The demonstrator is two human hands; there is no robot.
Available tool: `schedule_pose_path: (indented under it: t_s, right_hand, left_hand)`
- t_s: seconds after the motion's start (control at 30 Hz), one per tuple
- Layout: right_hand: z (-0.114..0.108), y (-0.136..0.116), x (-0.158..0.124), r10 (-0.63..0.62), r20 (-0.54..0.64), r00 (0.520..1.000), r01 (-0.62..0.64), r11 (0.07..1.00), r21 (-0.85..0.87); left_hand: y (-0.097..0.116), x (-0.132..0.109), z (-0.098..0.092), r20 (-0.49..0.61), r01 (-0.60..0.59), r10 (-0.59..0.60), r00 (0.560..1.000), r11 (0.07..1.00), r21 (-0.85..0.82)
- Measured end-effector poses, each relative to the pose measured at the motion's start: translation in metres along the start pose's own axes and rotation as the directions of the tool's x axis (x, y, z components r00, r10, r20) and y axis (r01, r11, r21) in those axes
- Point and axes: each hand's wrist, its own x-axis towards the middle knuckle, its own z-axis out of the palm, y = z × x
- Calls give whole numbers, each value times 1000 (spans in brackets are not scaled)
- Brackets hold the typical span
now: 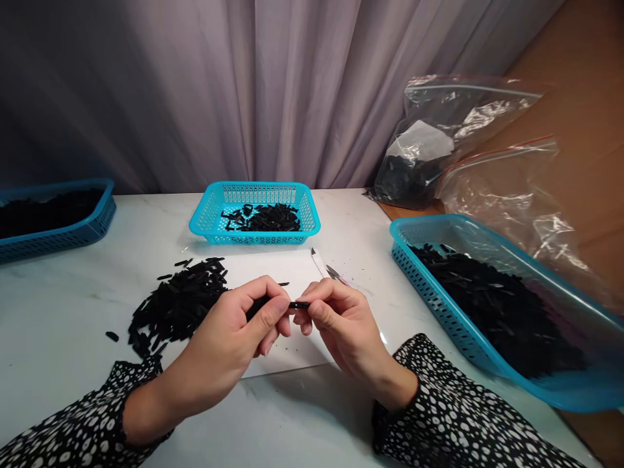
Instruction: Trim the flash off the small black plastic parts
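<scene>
Both hands meet over a white sheet point(292, 361), pinching one small black strip-shaped piece point(298, 305) between them. My left hand point(246, 325) is closed, its thumb and fingers on the piece's left end. From the other side, my right hand point(344, 322) grips the right end between thumb and fingers. What the piece is exactly I cannot make out. Left of the hands lies a heap of similar black pieces point(180, 302), partly behind my left wrist. A craft knife point(319, 263) and small scissors point(336, 275) lie just beyond my right hand.
A blue basket point(254, 239) with some black pieces stands at the back. Fuller blue baskets stand at the left point(97, 227) and right point(439, 318). Behind the right one are clear zip bags point(419, 162), one holding dark pieces. A grey curtain point(292, 91) hangs behind the table.
</scene>
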Motion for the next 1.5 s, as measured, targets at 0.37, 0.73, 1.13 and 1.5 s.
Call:
schedule_pose_path:
  t_s: [0.37,0.73,1.13,1.5]
  right_hand:
    - [3,-2,2,18,-6,1000,-18,1000,6]
    - [3,-3,2,38,-1,999,-38,999,29]
    - [2,-1,1,5,-87,996,-12,997,-76]
    - [5,-5,1,18,-133,991,-26,998,-63]
  left_hand:
    - [0,-1,-1,-16,-21,22,1000,998,60]
    - [0,-1,0,-19,-20,21,1000,998,54]
    - [-4,8,-5,-10,268,-302,953,859,-436]
    - [-9,9,-5,-19,267,-300,954,873,-407]
